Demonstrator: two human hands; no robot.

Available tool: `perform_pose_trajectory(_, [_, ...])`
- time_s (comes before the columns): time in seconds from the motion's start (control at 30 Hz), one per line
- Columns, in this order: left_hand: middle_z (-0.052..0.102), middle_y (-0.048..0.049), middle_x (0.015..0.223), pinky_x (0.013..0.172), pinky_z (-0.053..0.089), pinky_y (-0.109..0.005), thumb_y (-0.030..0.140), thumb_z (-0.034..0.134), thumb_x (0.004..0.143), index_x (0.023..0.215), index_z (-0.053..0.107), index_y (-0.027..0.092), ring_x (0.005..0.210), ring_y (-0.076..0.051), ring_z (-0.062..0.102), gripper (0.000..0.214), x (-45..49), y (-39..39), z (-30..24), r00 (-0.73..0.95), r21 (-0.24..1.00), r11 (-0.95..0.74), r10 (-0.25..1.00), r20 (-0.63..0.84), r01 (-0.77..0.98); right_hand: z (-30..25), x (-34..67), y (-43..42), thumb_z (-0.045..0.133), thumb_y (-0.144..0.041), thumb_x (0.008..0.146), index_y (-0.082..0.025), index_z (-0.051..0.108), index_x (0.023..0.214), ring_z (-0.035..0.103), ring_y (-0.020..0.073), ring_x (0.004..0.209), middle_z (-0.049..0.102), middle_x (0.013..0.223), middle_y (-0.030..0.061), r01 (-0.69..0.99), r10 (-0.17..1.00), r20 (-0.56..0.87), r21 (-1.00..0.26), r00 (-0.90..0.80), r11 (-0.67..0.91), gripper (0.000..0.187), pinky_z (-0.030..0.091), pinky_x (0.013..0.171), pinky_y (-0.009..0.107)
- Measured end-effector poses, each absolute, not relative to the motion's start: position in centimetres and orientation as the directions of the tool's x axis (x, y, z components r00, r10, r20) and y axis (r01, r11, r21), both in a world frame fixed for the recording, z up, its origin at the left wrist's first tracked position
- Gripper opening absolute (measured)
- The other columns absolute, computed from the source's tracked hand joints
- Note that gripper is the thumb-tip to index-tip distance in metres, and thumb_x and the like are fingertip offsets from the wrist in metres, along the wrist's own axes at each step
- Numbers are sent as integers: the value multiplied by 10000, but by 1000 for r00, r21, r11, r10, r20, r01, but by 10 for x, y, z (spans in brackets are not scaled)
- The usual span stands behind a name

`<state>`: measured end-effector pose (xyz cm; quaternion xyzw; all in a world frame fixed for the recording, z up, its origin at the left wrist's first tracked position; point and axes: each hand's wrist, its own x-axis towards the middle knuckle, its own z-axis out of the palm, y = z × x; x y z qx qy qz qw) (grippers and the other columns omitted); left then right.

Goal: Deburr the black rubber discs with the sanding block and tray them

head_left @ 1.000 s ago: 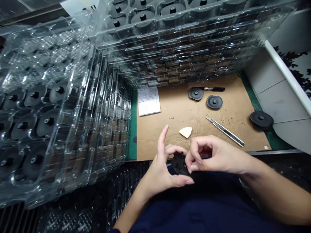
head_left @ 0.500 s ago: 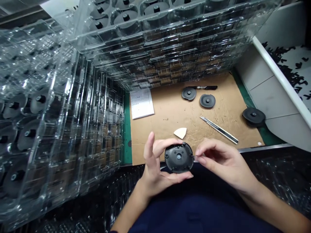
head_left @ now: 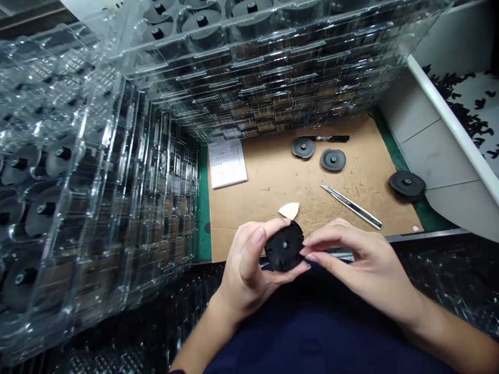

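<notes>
My left hand (head_left: 249,265) grips a round black plastic disc (head_left: 284,249) between thumb and fingers, just in front of my body, with the disc's flat underside facing me. My right hand (head_left: 351,259) has its fingertips pinched against the disc's right edge. A small cream triangular pick (head_left: 289,210) lies on the cardboard mat (head_left: 273,182) right behind the disc.
Tall stacks of clear plastic trays (head_left: 97,171) holding black discs rise at the left and back. On the mat lie two loose discs (head_left: 316,154), a black pen (head_left: 331,138), a slim utility knife (head_left: 351,206) and a paper sheet (head_left: 227,163). Another disc (head_left: 407,185) sits at the right by a white wall.
The disc was turned up to face me, then tilted. My left fingers curled tighter around it, and my right fingertips closed onto its right edge.
</notes>
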<state>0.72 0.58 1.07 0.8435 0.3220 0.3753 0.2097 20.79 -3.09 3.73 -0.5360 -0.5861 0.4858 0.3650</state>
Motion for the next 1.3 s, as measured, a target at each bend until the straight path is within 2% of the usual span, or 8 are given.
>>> perform_pose_trajectory(0.3, [620,-132,1133,808,499,-406,234,814,589,1440,5,228,950,-215,611,1175,10,5,8,509,559,-736,672,538,380,34,203,-27,649,-178,785,-203,540,760,583,111,704,591,744,-19,98,968,-211,-975,-134,-199,114,486,662,227])
perform_pose_trajectory(0.5, [616,-156,1103,791,518,-416,210,822,580,1438,3,168,946,-220,621,1187,9,7,10,503,556,-740,669,548,379,33,203,-28,678,-229,775,-219,618,816,615,135,759,645,797,-3,122,967,-232,-968,-103,-219,73,496,706,247])
perform_pose_trajectory(0.67, [605,-153,1134,821,513,-424,174,815,585,1440,19,193,987,-228,617,1168,8,6,6,506,554,-740,669,545,382,34,200,-29,608,-129,802,-235,597,803,570,110,717,612,774,-28,188,972,-200,-967,-126,-174,107,454,675,237])
perform_pose_trajectory(0.8, [603,-153,1132,834,513,-419,181,823,575,1441,16,195,984,-228,618,1184,10,5,4,494,587,-720,687,533,369,28,198,-28,620,-147,797,-220,512,750,535,102,687,578,744,-36,45,958,-262,-965,-119,-258,140,435,642,228])
perform_pose_trajectory(0.93, [594,-163,1143,867,510,-403,180,833,558,1440,23,169,1008,-229,608,1198,13,4,4,442,644,-681,726,527,349,16,202,-32,644,-227,808,-230,523,823,553,93,663,575,737,-40,-95,946,-304,-944,-111,-315,122,437,611,211])
perform_pose_trajectory(1.03, [595,-154,1139,920,489,-379,163,831,560,1440,13,147,1023,-211,600,1201,15,3,5,426,709,-635,758,494,308,8,207,-39,576,-209,858,-256,565,905,495,66,530,505,623,-65,-16,962,-262,-964,-79,-264,68,400,532,191])
perform_pose_trajectory(1.2, [577,-152,1178,971,454,-402,133,820,570,1438,22,172,1069,-217,577,1180,16,1,4,413,805,-538,811,414,249,0,215,-48,477,-60,841,-223,629,891,547,154,898,578,961,40,346,999,13,-938,-43,27,229,436,757,289])
perform_pose_trajectory(1.3, [573,-135,1191,989,438,-434,114,812,575,1440,27,217,1091,-234,569,1173,16,-2,2,401,850,-473,843,360,231,-1,220,-50,434,-36,854,-221,625,934,548,161,862,615,895,32,390,985,128,-906,-118,164,278,415,771,331])
